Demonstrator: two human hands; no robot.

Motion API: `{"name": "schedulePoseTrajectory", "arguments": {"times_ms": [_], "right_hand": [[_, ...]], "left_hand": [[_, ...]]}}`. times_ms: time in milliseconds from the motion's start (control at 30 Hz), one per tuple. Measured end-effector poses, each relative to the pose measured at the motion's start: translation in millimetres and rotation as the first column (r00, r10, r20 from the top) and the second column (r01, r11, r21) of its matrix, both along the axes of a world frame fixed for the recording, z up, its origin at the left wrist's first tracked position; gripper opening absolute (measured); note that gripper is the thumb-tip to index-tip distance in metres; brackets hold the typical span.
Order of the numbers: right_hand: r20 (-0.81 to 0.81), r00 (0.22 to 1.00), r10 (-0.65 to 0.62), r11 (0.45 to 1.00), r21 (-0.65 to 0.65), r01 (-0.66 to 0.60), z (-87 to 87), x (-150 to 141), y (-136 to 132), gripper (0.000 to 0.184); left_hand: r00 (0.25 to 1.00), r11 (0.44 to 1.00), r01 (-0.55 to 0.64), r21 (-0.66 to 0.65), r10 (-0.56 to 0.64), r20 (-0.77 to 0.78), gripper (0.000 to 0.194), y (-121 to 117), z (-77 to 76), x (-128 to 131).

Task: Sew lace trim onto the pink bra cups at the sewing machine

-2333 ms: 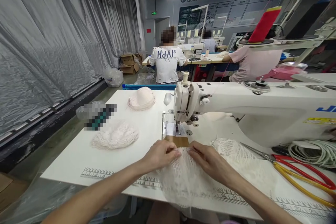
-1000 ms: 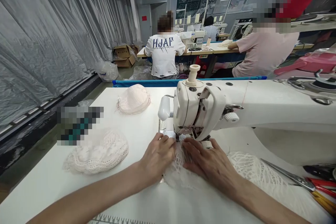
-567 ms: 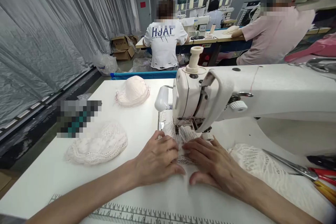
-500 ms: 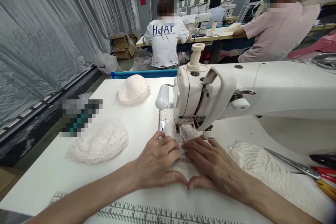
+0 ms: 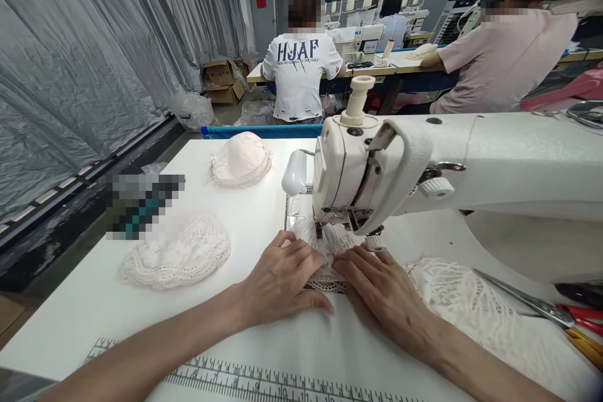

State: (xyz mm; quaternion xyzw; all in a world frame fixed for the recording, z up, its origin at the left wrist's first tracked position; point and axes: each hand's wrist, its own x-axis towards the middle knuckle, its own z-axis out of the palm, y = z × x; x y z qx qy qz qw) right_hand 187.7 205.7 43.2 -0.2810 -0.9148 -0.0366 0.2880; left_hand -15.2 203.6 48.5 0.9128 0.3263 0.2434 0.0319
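White lace fabric (image 5: 330,281) lies under the needle end of a white sewing machine (image 5: 346,169), its openwork edge showing between my hands. My left hand (image 5: 285,276) rests on the lace's left side, fingers laid flat and thumb stretched out to the right. On the other side, my right hand (image 5: 377,279) has its fingers together, bent over the lace just below the presser foot; its thumb is tucked out of sight. The hands are slightly apart. Part of the lace is hidden beneath them.
A lace-covered cup (image 5: 181,251) and a smooth pale cup (image 5: 242,160) lie left on the white table (image 5: 254,226). More lace (image 5: 466,295) and scissors (image 5: 527,295) lie right. A printed ruler (image 5: 264,383) runs along the front. Several people sit beyond.
My hands have drawn apart at the thumbs, baring more of the lace edge. The right thumb has gone from view under the hand. The camera view has shifted slightly.
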Motion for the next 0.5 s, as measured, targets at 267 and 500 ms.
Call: {"name": "schedulePoseTrajectory", "arguments": {"times_ms": [267,500], "right_hand": [[-0.019,1.0,0.003,1.0,-0.016,-0.004,-2.4,-4.9,-1.5,0.02],[-0.014,0.995,0.101,0.994,-0.031,-0.101,3.2,-0.8,-6.3,0.027]], "left_hand": [[0.995,0.988,-0.058,0.14,0.069,-0.074,0.026,1.6,-8.0,-3.4],[0.983,0.985,0.024,0.171,0.008,-0.182,0.023,-5.4,-1.2,-7.7]]}}
